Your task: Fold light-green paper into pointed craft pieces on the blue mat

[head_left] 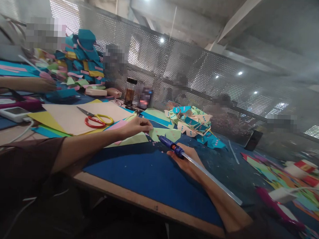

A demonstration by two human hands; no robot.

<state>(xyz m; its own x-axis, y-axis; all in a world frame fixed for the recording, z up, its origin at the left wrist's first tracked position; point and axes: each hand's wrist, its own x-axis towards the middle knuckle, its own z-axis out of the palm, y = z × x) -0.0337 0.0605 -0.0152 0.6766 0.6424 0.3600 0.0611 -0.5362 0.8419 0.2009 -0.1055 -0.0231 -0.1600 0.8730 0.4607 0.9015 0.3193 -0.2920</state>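
In the middle of the head view, my left hand [136,128] is closed, its fingertips pinching the edge of a light green paper piece [173,134]. My right hand [189,159] grips a small blue glue gun [168,143]. Out of the gun's rear runs a long clear glue stick [212,176], lying along my right forearm. The gun's nozzle is at the green paper, just right of my left fingertips; whether it touches cannot be made out. Tiny pink bits lie on the blue table top [136,171] below. Near my left forearm, scissors [100,120] with red and yellow handles rest on paper sheets [61,117].
Behind my right hand sits a pile of dotted folded paper pieces [193,122]. A dark-lidded jar [129,91] stands by the mesh partition [156,70]. At left, another person's arm [20,85] reaches near a coloured paper heap [84,60]. Coloured strips [283,179] and cups [302,168] lie right.
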